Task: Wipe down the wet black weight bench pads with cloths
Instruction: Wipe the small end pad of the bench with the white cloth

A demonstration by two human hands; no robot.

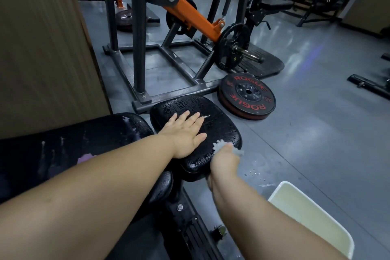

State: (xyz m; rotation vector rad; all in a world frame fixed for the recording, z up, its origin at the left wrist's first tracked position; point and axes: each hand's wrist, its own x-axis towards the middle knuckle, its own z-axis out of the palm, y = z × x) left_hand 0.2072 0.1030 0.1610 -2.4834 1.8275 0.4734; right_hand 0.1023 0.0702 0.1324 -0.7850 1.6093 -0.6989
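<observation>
- Seat pad (219,120): black, beaded with water; the reference landmark.
- My left hand (185,133): flat on the seat pad's middle, fingers straight, grasping nothing.
- My right hand (224,161): at the seat pad's near right edge, clenched round a pale cloth (218,146) that touches the pad.
- Back pad (84,137): just left of the seat pad, streaked wet.
- Weight plate (247,96): on the floor just beyond the seat pad.
- Cream tub (312,217): nearer me, right of the seat pad.

Glossy wet black vinyl seat pad (213,120), fuzzy pale cloth (221,146), matt metal frame (168,95), sheeny grey floor (316,112)
</observation>
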